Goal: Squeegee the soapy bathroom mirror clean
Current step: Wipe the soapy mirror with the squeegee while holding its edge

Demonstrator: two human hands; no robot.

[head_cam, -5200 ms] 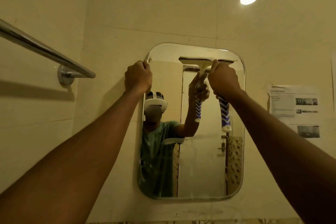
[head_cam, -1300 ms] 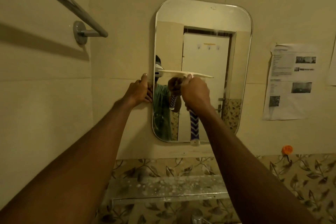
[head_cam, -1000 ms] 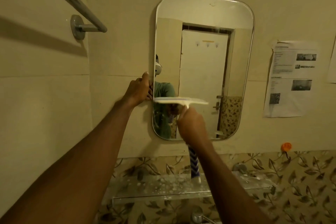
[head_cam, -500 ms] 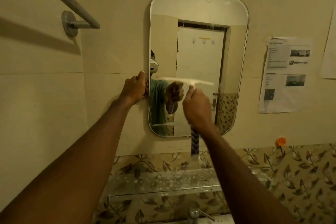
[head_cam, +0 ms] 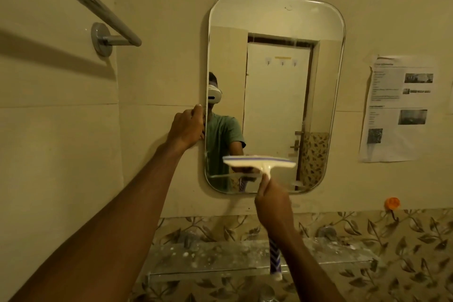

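Note:
A tall mirror (head_cam: 277, 19) with rounded corners hangs on the beige tiled wall. My left hand (head_cam: 187, 127) grips its left edge at mid height. My right hand (head_cam: 273, 206) holds a squeegee (head_cam: 259, 163) with a cream blade and a blue-and-white striped handle that sticks out below my wrist. The blade lies level across the lower part of the glass, a little above the bottom rim. A thin wet line runs across the glass just under the blade.
A chrome towel bar (head_cam: 98, 5) juts from the wall at upper left. Below the mirror a glass shelf (head_cam: 208, 262) flecked with soap runs along leaf-patterned tiles. A printed paper sheet (head_cam: 397, 108) is stuck to the wall at right, above an orange hook (head_cam: 392, 203).
Half a second ago the blade was at the mirror's mid height; my right hand has drawn it down close to the bottom rim. My left hand has stayed on the left edge.

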